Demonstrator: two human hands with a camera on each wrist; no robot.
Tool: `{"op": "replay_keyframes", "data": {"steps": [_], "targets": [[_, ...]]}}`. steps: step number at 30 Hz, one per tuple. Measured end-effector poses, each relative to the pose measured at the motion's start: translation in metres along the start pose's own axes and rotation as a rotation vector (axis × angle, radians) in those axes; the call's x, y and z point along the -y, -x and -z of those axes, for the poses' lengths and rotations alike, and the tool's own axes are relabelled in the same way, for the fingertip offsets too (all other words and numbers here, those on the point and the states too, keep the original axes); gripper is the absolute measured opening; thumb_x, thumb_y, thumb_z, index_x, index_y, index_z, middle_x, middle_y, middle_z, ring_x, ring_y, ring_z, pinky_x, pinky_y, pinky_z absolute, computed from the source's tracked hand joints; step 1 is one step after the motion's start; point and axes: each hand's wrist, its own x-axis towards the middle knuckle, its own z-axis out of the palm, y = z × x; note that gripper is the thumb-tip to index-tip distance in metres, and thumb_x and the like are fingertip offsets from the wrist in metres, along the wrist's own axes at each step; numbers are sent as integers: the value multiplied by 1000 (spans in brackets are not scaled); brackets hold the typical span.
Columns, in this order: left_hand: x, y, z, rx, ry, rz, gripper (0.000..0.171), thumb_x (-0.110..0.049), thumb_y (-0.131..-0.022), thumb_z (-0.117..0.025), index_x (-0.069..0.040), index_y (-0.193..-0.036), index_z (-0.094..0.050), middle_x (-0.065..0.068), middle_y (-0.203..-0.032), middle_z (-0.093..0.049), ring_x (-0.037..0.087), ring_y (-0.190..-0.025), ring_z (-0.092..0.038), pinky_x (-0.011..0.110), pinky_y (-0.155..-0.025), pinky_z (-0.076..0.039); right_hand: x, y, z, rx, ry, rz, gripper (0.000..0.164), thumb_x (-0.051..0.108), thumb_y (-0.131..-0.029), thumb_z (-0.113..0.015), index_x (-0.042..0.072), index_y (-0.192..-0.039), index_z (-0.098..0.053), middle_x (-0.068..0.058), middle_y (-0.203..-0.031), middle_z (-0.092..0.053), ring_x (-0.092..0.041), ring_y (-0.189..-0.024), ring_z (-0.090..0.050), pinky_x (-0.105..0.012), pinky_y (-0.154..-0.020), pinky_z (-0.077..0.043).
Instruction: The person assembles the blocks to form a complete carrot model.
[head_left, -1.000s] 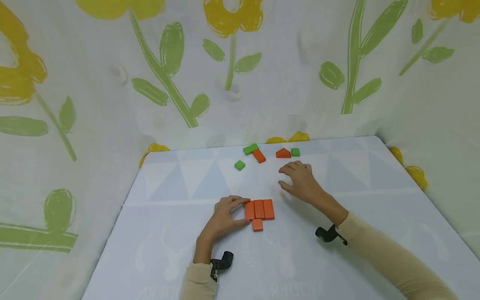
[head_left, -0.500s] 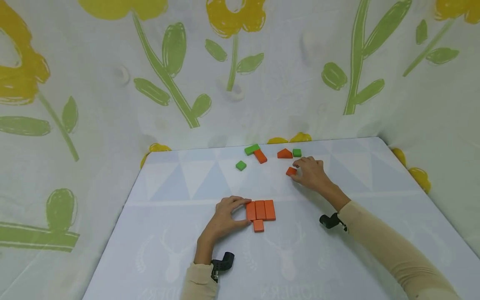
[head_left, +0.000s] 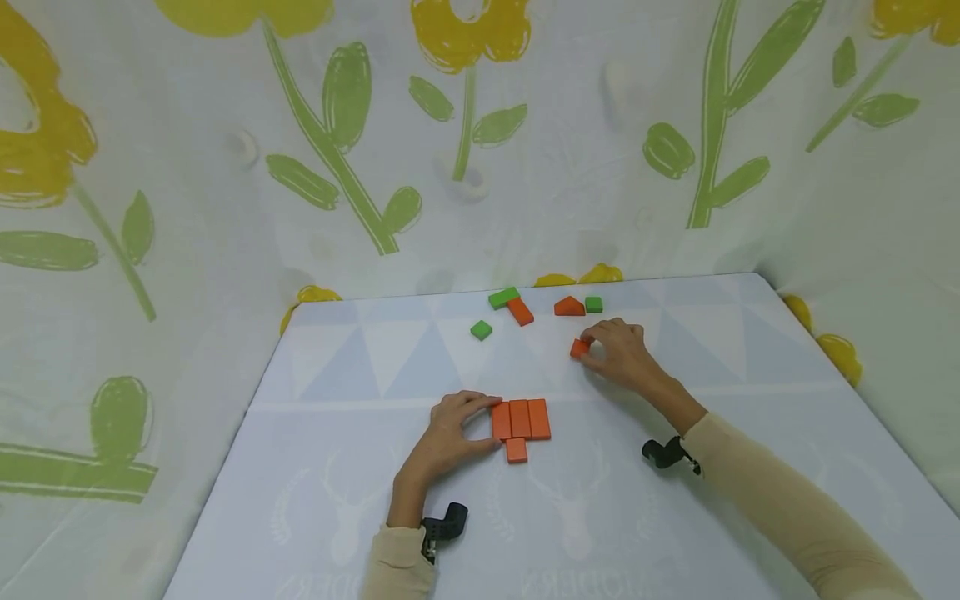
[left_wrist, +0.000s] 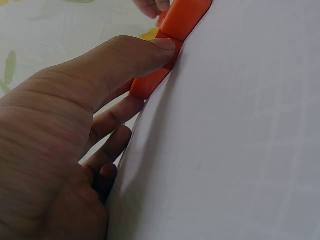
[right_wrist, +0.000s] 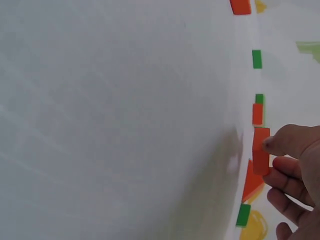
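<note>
My left hand (head_left: 444,437) pinches the leftmost of three upright-lying orange blocks (head_left: 501,421), thumb at its near end and a finger at its far end. A middle orange block (head_left: 520,419) and a right one (head_left: 539,418) lie side by side against it. A smaller orange block (head_left: 516,451) sits at the row's near edge. Farther back, my right hand (head_left: 622,354) pinches a small orange block (head_left: 578,348) between thumb and fingers. The right wrist view shows that block (right_wrist: 261,151) at the fingertips; in the left wrist view, the thumb (left_wrist: 135,57) presses the orange row.
Along the table's (head_left: 337,467) back lie a green block (head_left: 502,297), an orange block (head_left: 521,312), a green diamond-turned block (head_left: 482,330), an orange wedge (head_left: 569,307) and a green square block (head_left: 594,305). A flower-patterned sheet (head_left: 540,183) rises behind the table.
My right hand, spread with nothing in it a second ago, has taken hold of the small orange block and shifted it slightly toward me. The left hand stays at the row.
</note>
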Motion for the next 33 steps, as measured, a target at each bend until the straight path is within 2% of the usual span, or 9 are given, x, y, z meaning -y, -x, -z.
{"op": "replay_keyframes", "data": {"steps": [10, 18, 27, 33], "targets": [[-1, -1, 2, 0, -9, -8, 59, -36, -84, -80, -28, -138, -60, -6, -134, -54, 20, -126, -41, 48, -105, -26, 27, 26, 7, -14, -45, 106, 31, 19, -86, -78, 10, -114, -70, -3, -109, -67, -27, -114, -52, -53, -95, -30], [0, -2, -1, 2, -17, -5, 58, -36, -84, -80, -28, -138, -60, -5, -133, -55, 20, -126, -42, 49, -106, -26, 52, 47, 11, -39, -36, 226, 29, 19, -83, -81, 12, -109, -71, -1, -108, -68, -24, -112, -54, -51, -92, -33], [-1, -2, 0, 3, -12, 4, 58, -39, -84, -80, -30, -138, -60, -8, -133, -54, 17, -125, -41, 48, -107, -26, 72, 67, 5, -73, -74, 366, 25, 18, -81, -83, 17, -104, -71, 7, -104, -68, -16, -107, -54, -46, -91, -34], [-1, -2, 0, -4, -4, -3, 58, -38, -84, -80, -28, -138, -61, -8, -132, -54, 18, -125, -42, 48, -107, -26, 83, 77, 1, -69, -95, 427, 27, 18, -80, -83, 15, -105, -72, 7, -106, -67, -15, -106, -54, -47, -93, -36]]}}
